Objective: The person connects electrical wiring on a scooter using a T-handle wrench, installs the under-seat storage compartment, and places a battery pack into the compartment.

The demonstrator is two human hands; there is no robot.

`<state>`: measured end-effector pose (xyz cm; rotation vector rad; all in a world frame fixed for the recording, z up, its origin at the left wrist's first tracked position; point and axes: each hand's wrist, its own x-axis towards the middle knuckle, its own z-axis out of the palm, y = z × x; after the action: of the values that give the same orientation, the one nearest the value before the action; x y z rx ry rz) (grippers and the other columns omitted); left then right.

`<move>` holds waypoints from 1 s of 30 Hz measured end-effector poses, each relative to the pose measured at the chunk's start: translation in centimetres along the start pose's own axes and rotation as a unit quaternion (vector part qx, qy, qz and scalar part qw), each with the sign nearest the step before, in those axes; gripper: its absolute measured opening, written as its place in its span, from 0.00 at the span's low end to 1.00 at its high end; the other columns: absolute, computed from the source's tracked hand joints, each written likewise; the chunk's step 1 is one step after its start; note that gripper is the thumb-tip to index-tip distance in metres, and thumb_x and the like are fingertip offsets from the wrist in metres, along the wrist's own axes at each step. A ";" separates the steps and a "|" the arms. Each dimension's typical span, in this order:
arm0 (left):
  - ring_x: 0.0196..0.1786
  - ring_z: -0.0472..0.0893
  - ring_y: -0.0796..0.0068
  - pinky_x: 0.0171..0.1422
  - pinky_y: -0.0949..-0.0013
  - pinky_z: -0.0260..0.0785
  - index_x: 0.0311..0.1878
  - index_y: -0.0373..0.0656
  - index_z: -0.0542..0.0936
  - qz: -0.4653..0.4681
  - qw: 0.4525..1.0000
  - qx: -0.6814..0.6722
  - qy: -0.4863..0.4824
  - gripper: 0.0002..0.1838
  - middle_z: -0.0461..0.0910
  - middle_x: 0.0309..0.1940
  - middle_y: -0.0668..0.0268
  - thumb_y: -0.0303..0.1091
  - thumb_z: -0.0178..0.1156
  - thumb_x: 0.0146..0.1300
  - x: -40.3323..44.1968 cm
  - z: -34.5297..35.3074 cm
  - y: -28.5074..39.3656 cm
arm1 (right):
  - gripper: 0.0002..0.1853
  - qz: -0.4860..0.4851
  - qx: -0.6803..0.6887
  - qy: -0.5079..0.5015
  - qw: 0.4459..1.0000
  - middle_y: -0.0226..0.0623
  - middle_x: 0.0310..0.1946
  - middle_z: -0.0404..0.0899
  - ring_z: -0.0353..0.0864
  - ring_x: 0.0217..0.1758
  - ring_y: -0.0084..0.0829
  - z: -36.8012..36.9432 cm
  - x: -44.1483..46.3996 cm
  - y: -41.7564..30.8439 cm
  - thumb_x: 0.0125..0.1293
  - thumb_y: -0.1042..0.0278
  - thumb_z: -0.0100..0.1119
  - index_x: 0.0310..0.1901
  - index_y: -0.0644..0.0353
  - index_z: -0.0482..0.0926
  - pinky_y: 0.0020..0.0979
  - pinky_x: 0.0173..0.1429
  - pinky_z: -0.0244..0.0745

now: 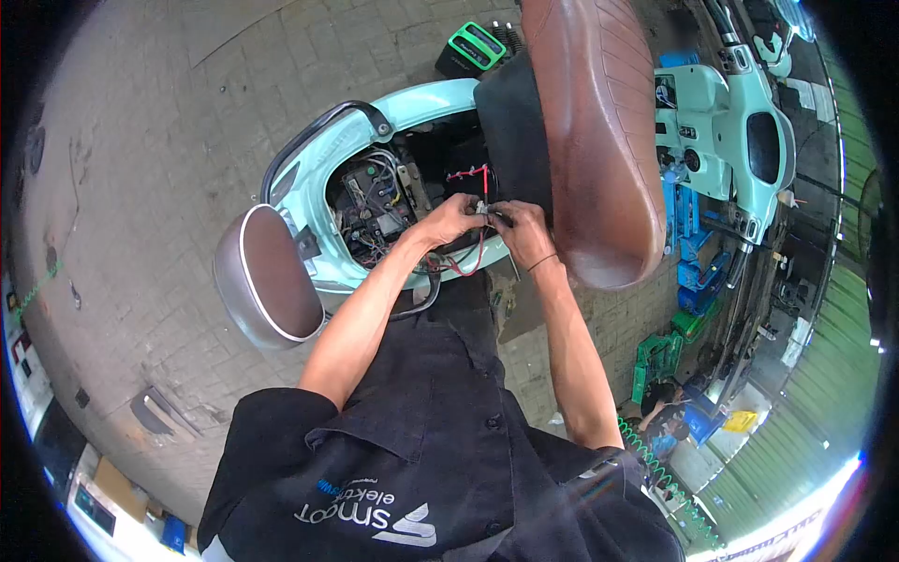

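Over the open seat compartment of a mint-green scooter (pixel 431 96), both hands meet at a small pale wire connector (pixel 482 208). My left hand (pixel 451 220) pinches it from the left, and my right hand (pixel 524 229) closes on its other side. The fingers partly cover the connector, so its details are hard to make out. A red wire (pixel 486 183) runs up from it, and another red cable (pixel 468 270) loops below the hands. To the left, a bay of wiring and electrical parts (pixel 375 201) lies exposed. The brown seat (pixel 599 140) is tipped up on the right.
A black and green box (pixel 476 47) stands on the paved floor (pixel 169 187) beyond the scooter. A brown backrest pad (pixel 272 272) sits at the rear, by a black grab rail (pixel 290 155). Blue bins (pixel 693 272), a green crate (pixel 655 365) and another person (pixel 665 421) are at right.
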<state>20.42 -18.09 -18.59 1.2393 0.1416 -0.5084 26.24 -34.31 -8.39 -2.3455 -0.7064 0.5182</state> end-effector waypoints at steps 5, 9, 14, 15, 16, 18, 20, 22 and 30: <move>0.29 0.67 0.85 0.30 0.72 0.56 0.43 0.32 0.81 0.021 1.000 -0.006 -0.018 0.13 0.73 0.28 0.76 0.33 0.64 0.61 -0.7 -0.1 1.5 | 0.08 -0.060 -0.119 -0.055 0.989 0.47 0.35 0.78 0.81 0.39 0.54 -1.0 1.0 -1.4 0.57 0.77 0.65 0.39 0.64 0.83 0.49 0.42 0.76; 0.33 0.71 0.80 0.35 0.68 0.64 0.41 0.28 0.80 0.022 1.000 -0.010 0.008 0.17 0.76 0.29 0.70 0.34 0.67 0.55 0.0 -0.4 0.9 | 0.07 -0.101 -0.130 -0.063 0.984 0.45 0.37 0.77 0.81 0.39 0.53 -0.9 1.1 -1.2 0.56 0.77 0.65 0.38 0.62 0.83 0.49 0.43 0.77; 0.33 0.72 0.81 0.34 0.68 0.63 0.41 0.29 0.81 0.010 1.000 0.004 -0.002 0.18 0.76 0.29 0.70 0.34 0.68 0.53 0.2 -0.4 0.5 | 0.07 -0.089 -0.140 -0.087 0.982 0.46 0.37 0.79 0.82 0.40 0.53 -0.8 1.6 -0.8 0.57 0.76 0.64 0.38 0.61 0.82 0.50 0.43 0.78; 0.32 0.70 0.82 0.33 0.70 0.61 0.41 0.31 0.81 0.020 1.000 0.013 0.003 0.16 0.75 0.29 0.72 0.34 0.68 0.55 0.0 -0.3 0.5 | 0.07 -0.090 -0.141 -0.088 0.982 0.46 0.37 0.79 0.82 0.40 0.53 -0.8 1.6 -1.0 0.57 0.76 0.64 0.38 0.61 0.82 0.50 0.43 0.78; 0.31 0.69 0.84 0.33 0.71 0.60 0.41 0.33 0.81 0.030 0.999 0.023 0.007 0.14 0.75 0.29 0.74 0.33 0.67 0.56 0.0 -0.3 0.6 | 0.07 -0.086 -0.144 -0.090 0.982 0.46 0.37 0.79 0.82 0.40 0.54 -0.9 1.6 -1.2 0.58 0.76 0.63 0.38 0.62 0.82 0.50 0.43 0.78; 0.32 0.70 0.83 0.34 0.71 0.61 0.41 0.33 0.81 0.016 1.000 0.017 -0.002 0.14 0.76 0.29 0.73 0.33 0.68 0.55 -0.1 -0.4 0.9 | 0.06 -0.084 -0.148 -0.093 0.981 0.46 0.37 0.79 0.82 0.40 0.54 -1.1 1.6 -1.5 0.58 0.75 0.63 0.38 0.62 0.81 0.50 0.43 0.78; 0.33 0.70 0.83 0.35 0.70 0.62 0.41 0.33 0.81 0.001 1.000 0.011 -0.012 0.15 0.76 0.30 0.72 0.33 0.68 0.54 -0.2 -0.4 1.3 | 0.06 -0.054 -0.174 -0.098 0.978 0.47 0.36 0.79 0.82 0.41 0.55 -1.1 1.5 -1.9 0.61 0.72 0.62 0.39 0.62 0.81 0.51 0.44 0.78; 0.35 0.72 0.83 0.37 0.70 0.63 0.41 0.32 0.80 0.010 1.000 -0.010 -0.022 0.16 0.77 0.31 0.72 0.33 0.69 0.53 -0.4 -0.1 1.6 | 0.06 -0.046 -0.185 -0.104 0.976 0.47 0.37 0.79 0.81 0.41 0.56 -1.1 1.6 -2.1 0.62 0.71 0.61 0.39 0.61 0.81 0.52 0.45 0.78; 0.34 0.71 0.82 0.36 0.71 0.63 0.43 0.30 0.80 0.037 0.998 -0.052 0.015 0.17 0.75 0.30 0.72 0.32 0.67 0.54 -0.2 0.3 -0.3 | 0.08 0.026 -0.199 -0.106 0.974 0.50 0.39 0.80 0.81 0.44 0.57 -0.5 1.8 -2.7 0.65 0.70 0.59 0.42 0.64 0.80 0.53 0.47 0.76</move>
<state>20.08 -18.43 -18.68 1.1473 0.1449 -0.4127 26.95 -31.68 -6.55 -2.7116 -0.9194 0.7145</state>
